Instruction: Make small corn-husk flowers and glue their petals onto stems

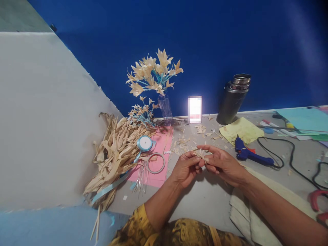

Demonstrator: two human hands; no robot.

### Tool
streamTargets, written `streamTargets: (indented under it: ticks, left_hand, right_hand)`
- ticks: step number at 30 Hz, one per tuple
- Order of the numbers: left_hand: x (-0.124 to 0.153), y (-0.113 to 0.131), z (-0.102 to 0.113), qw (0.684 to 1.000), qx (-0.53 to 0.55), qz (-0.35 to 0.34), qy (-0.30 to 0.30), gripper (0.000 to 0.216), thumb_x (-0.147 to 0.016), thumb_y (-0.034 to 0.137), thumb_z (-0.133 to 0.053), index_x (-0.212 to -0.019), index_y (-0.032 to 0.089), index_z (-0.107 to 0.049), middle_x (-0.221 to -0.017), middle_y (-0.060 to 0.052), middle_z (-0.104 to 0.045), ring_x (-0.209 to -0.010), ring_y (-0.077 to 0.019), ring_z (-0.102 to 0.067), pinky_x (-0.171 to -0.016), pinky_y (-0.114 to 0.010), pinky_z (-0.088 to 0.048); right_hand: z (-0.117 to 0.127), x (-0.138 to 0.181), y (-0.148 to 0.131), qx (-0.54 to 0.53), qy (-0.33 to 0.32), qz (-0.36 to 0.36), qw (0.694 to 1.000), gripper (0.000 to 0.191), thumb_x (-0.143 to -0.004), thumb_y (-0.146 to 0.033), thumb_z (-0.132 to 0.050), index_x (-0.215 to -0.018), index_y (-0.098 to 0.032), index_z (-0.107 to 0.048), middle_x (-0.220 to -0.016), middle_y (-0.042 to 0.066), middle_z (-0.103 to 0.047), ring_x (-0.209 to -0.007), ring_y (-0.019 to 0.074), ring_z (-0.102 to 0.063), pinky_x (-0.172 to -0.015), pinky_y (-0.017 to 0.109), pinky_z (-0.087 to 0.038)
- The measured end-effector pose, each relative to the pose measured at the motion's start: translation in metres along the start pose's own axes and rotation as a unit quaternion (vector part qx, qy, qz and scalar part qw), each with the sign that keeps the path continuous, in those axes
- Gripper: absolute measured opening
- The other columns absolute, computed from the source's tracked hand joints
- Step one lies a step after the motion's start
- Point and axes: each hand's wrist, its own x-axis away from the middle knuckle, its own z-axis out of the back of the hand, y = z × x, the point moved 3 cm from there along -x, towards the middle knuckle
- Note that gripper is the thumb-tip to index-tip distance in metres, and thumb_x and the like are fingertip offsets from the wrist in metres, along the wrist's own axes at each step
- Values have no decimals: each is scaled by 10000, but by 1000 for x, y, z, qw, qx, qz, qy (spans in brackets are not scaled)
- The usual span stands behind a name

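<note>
Between my fingertips is a small pale flower of dried husk [201, 155], its petals pointing up and spread. My left hand [186, 168] pinches it from the left, thumb and fingers closed on its lower part. From the right, my right hand [223, 164] grips it too, with the index finger reaching behind the petals. The flower's base is mostly hidden by my fingers. Both hands are above the grey table [197, 201], near scattered husk scraps [183, 141].
Dried husks [110, 160], a blue ribbon roll [145, 143], a tape ring [155, 163] and wires [141, 181] lie left. Behind stand husk flowers [151, 73] in a clear bottle [165, 107], and a dark flask [232, 102]. A blue glue gun [252, 155] and cloth [271, 198] are right.
</note>
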Motion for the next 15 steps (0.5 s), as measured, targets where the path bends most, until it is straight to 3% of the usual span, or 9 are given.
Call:
streamTargets:
  ticks: [4, 7, 11, 15]
  left_hand:
    - [0, 3, 0, 999, -17, -23, 34, 336, -607, 279, -892, -690, 146, -594, -567, 19, -584, -512, -64, -471, -517, -192, -324]
    - [0, 9, 2, 993, -40, -83, 74, 357, -607, 323, -895, -655, 155, -584, -554, 38, -549, -505, -66, -454, -524, -204, -317]
    - [1, 14, 4, 973, -131, -156, 106, 292, -643, 329, -864, -627, 150, -634, -577, 38, -551, -524, -66, -419, -550, -226, -319]
    - [4, 13, 1, 962, -188, -172, 103, 222, -659, 295, -836, -627, 147, -675, -555, 39, -528, -533, -75, -417, -547, -235, -301]
  right_hand:
    - [4, -2, 2, 26, 24, -11, 999, 543, -750, -438, -827, -1181, -171, -633, -540, -41, -598, -413, 68, -381, -408, 196, -215]
    - [7, -3, 3, 80, 53, -9, 995, 494, -746, -503, -808, -1091, -193, -638, -684, 9, -691, -432, 77, -433, -416, 208, -238]
    - [3, -2, -3, 168, 78, 53, 981, 423, -683, -515, -844, -879, -191, -656, -695, -6, -658, -544, 104, -474, -501, 236, -341]
    - [0, 0, -7, 213, 101, 93, 967, 363, -685, -492, -831, -733, -184, -645, -609, -45, -544, -569, 105, -424, -531, 247, -324]
